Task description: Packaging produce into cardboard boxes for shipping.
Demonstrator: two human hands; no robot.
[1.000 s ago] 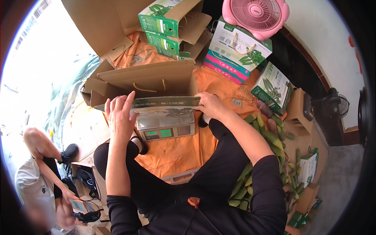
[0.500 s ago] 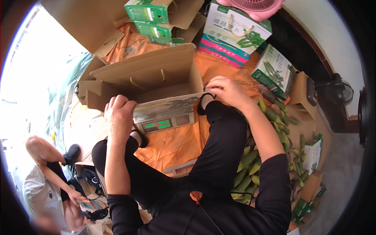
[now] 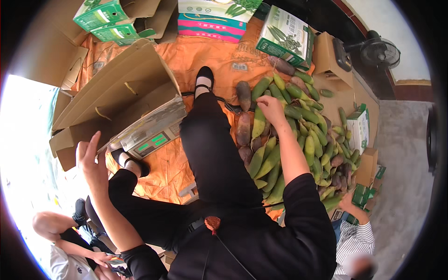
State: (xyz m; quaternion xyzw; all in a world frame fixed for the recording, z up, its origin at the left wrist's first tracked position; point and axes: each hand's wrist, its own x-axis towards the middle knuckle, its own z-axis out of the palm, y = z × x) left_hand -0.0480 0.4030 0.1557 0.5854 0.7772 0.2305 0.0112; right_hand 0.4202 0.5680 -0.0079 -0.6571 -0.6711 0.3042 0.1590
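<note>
A brown cardboard box (image 3: 154, 99) with rope handles stands open on a scale (image 3: 154, 143) with a lit green display, left of my legs. My left hand (image 3: 92, 161) is at the box's near left edge, index finger raised and fingers apart; whether the thumb touches the cardboard is unclear. On my right lies a heap of long green radishes (image 3: 311, 135) with some purple radishes (image 3: 243, 129) at its left side. My right hand (image 3: 272, 111) is at the heap's far left part, fingers curled over a green radish (image 3: 259, 122); the fingertips are partly hidden.
Printed green and white boxes (image 3: 285, 36) and a pink and teal box (image 3: 212, 28) stand at the back, on an orange sheet (image 3: 219, 51). A fan (image 3: 380, 52) is at far right. One co-worker's hand (image 3: 346, 201) reaches the heap; another person (image 3: 70, 261) sits lower left.
My view has swung right. My right hand has left the box edge and reached the radish heap. My left hand has loosened from the box edge. A striped-sleeved co-worker has come into view.
</note>
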